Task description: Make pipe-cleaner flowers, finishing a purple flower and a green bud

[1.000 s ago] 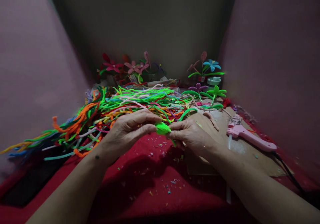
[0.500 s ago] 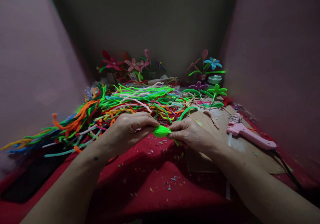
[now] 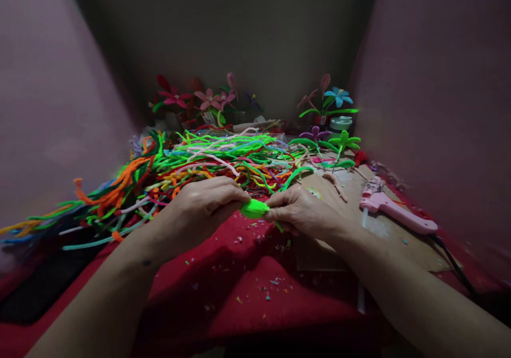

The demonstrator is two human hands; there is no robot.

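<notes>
A small bright green coil of pipe cleaner (image 3: 254, 208) hangs just above the red cloth (image 3: 247, 283) between both hands. My left hand (image 3: 207, 204) pinches its left end with fingers closed. My right hand (image 3: 303, 211) pinches the right end, and a short green tail sticks out below those fingers. Right behind the hands lies a big heap of loose pipe cleaners (image 3: 191, 166) in green, orange, red and pale pink.
A pink glue gun (image 3: 393, 209) lies on a brown cardboard sheet (image 3: 399, 241) at the right, its black cord trailing off. Finished pipe-cleaner flowers (image 3: 207, 100) stand at the back, more flowers (image 3: 331, 100) at back right. Small scraps dot the cloth. Walls close in on both sides.
Both hands and the green coil have shifted slightly up and left in view. The grip on the coil is unchanged.
</notes>
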